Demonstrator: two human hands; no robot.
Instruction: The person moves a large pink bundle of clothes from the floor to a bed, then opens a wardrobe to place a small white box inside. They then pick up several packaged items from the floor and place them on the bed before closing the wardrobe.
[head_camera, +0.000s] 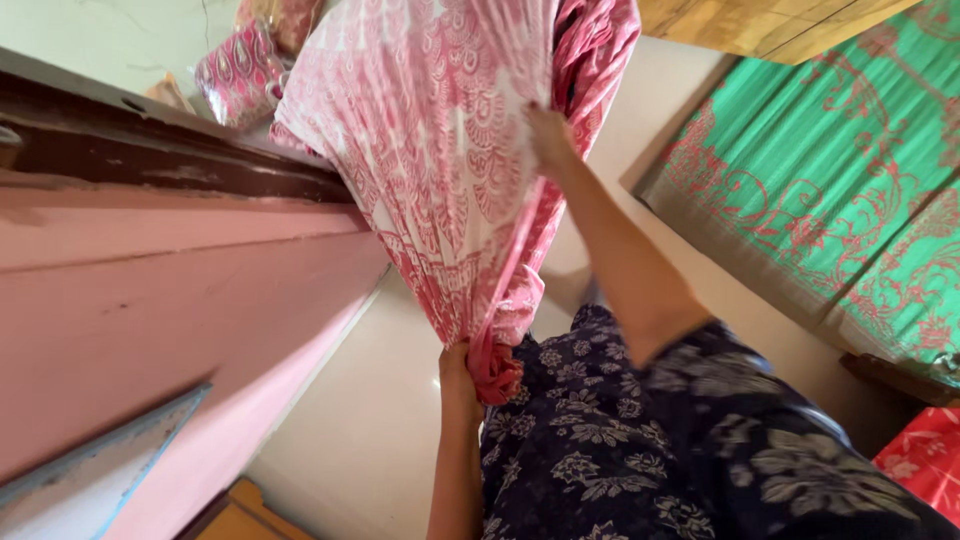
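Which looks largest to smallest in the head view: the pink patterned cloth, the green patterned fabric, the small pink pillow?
1. Pink patterned cloth, gripped by the left hand and right hand; it is nearest the camera, so its lead over the next is unsure.
2. Green patterned fabric, cut off by the frame edge.
3. Small pink pillow, clearly smallest.

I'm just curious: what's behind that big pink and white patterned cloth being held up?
Beyond the pink and white cloth a pink patterned pillow shows at its upper left edge. Whatever lies straight behind is covered. The left hand grips its gathered end; the right hand presses its side.
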